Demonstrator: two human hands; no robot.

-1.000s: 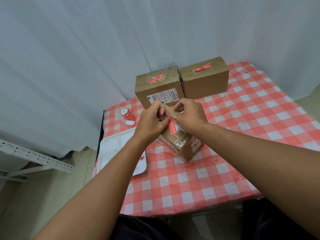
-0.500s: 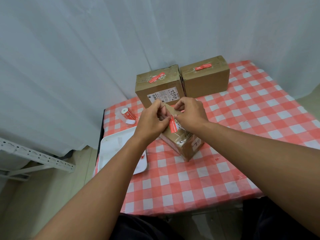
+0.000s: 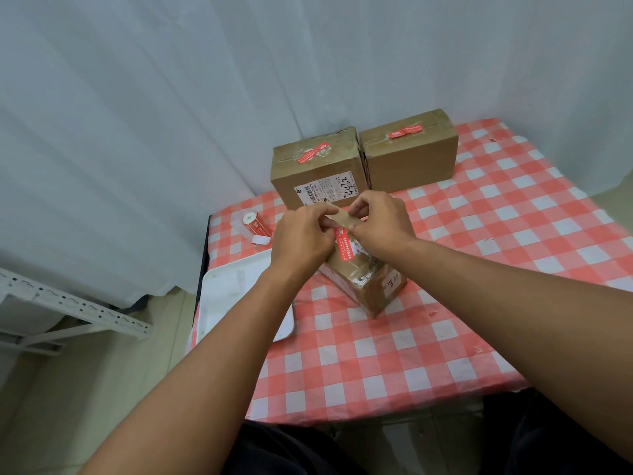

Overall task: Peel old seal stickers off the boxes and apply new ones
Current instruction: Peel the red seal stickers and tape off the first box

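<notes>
A small cardboard box (image 3: 368, 286) lies tilted on the checked tablecloth (image 3: 428, 354), with a red seal sticker (image 3: 344, 246) running down its top. My left hand (image 3: 303, 240) and my right hand (image 3: 380, 224) meet over the box's far end, their fingers curled and pinching at the upper end of the sticker and the box edge. The fingertips hide where the sticker ends. Two larger boxes stand behind: one with a shipping label (image 3: 317, 173) and one to its right (image 3: 411, 152), each bearing a red sticker on top.
A roll of red stickers (image 3: 255, 224) lies at the table's back left. A white tray (image 3: 233, 299) sits at the left edge beside my left forearm. A white curtain hangs behind, and a metal shelf bracket (image 3: 68, 310) sits on the floor at the left.
Both hands stay at the box's far end with only small finger shifts. The view has moved slightly.
</notes>
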